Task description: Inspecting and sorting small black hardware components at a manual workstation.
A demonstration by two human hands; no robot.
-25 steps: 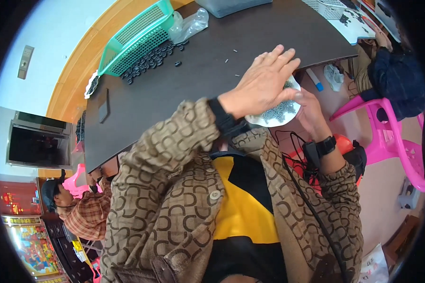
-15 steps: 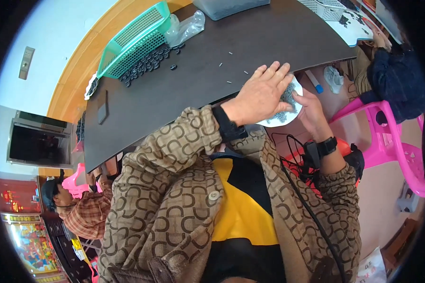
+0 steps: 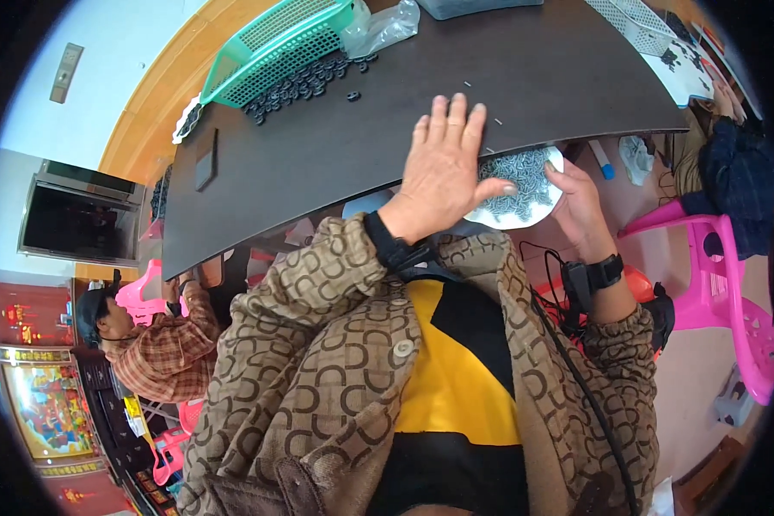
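Note:
My left hand (image 3: 443, 168) lies flat, palm down, on the dark table top at its near edge, fingers stretched out and thumb reaching over a white dish. My right hand (image 3: 579, 205) grips the dish's right rim, thumb on top. The white dish (image 3: 525, 219) is held level with the table edge and partly under it, filled with many small grey metal pins (image 3: 520, 182). A few loose pins (image 3: 498, 121) lie on the table to the right of my left fingers. What lies under my left palm is hidden.
A green plastic basket (image 3: 275, 53) stands at the far left, with small black parts (image 3: 301, 83) heaped before it. A clear plastic bag (image 3: 383, 33) lies beside it. A dark flat object (image 3: 206, 161) rests at the table's left. One person (image 3: 159, 344) sits left, another (image 3: 735, 185) right, near a pink chair (image 3: 705, 267).
My left hand has moved left off the dish onto the table, covering some loose pins. The dish of pins is more exposed now. My right hand still holds it. The view has shifted slightly.

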